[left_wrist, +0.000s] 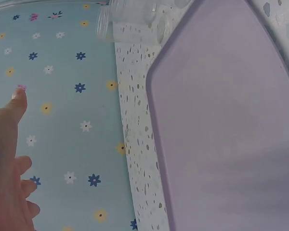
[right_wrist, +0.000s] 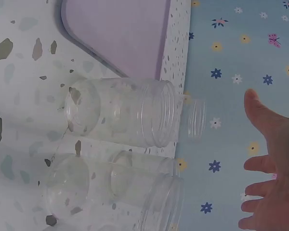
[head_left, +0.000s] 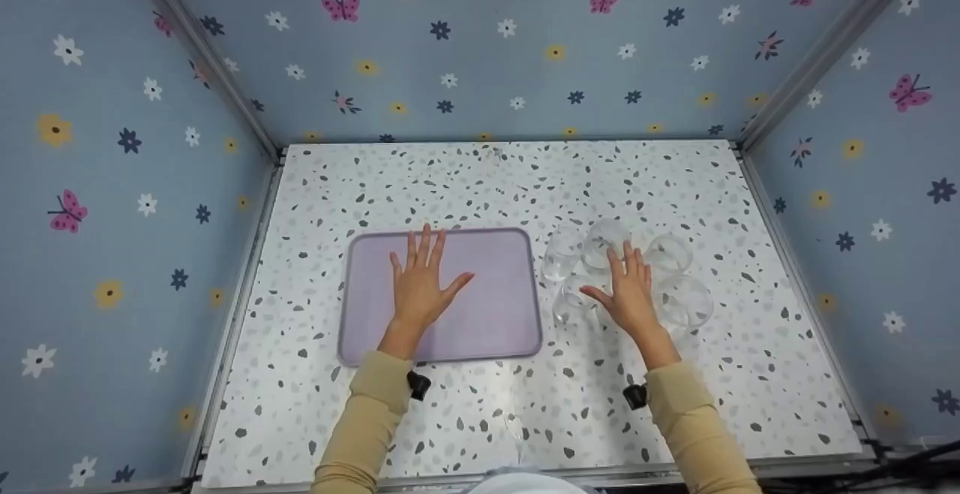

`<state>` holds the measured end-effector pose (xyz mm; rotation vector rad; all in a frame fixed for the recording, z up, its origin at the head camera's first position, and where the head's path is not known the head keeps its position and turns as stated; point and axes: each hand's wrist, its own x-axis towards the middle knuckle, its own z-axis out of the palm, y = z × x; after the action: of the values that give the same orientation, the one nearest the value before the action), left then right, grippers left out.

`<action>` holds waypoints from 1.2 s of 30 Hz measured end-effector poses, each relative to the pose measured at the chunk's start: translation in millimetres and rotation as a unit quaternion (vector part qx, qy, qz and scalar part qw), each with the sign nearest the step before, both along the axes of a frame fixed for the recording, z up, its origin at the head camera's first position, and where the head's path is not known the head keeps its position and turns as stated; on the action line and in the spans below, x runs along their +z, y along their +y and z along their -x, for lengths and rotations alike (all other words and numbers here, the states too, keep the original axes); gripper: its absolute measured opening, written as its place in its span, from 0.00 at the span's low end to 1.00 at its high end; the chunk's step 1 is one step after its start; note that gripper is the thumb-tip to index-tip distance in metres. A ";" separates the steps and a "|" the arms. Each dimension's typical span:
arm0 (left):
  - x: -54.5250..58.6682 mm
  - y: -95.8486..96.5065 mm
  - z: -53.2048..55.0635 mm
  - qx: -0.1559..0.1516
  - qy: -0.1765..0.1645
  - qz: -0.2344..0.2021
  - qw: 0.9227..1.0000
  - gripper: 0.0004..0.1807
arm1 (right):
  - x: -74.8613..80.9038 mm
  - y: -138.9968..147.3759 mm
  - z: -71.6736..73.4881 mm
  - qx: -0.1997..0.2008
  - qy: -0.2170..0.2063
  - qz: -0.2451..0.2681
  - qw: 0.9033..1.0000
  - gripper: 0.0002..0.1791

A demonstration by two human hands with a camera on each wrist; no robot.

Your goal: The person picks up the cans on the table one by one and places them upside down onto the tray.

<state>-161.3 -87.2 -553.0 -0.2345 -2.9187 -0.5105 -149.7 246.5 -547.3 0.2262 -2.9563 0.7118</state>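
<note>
Left hand [head_left: 421, 293]: on my feed it hung over the purple tray [head_left: 495, 321], fingers released and spread wide, thumb stuck out to the right.
Right hand [head_left: 631, 299]: same deal over the clear jars [right_wrist: 123, 113], fingers released and fanned out, thumb pointing off toward the tray side.
Purple tray: lay flat on the speckled tabletop [head_left: 480, 186], left of the jars, rounded corners, slightly darker rim.
Clear jars: a bunch stood upright just beside the tray's right edge, mouths up, and I could see threaded necks from the right wrist; so see-through that I couldn't get a solid count.
Sleeves [head_left: 361, 419]: tan on both arms, with a little black gadget [head_left: 418, 386] at each wrist.
Walls [head_left: 517, 43]: blue with flowers and butterflies, grey metal posts [head_left: 207, 58] in the corners.
</note>
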 end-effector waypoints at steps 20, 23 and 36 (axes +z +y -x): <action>-9.7 3.5 1.2 -0.005 0.070 -0.076 0.995 0.38 | -12.5 -18.5 3.0 0.015 -0.026 0.034 0.999 0.39; -11.2 4.8 0.8 -0.008 0.089 -0.091 0.992 0.36 | -14.5 -21.3 2.8 0.007 -0.034 0.026 0.999 0.39; -19.7 11.9 -3.5 -0.014 0.135 -0.125 0.983 0.30 | -28.4 -25.8 3.4 -0.019 -0.071 -0.020 0.997 0.41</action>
<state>-157.9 -75.3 -572.8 -0.2859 -2.5633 -0.7763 -153.1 220.7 -575.7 0.1258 -3.1022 0.6923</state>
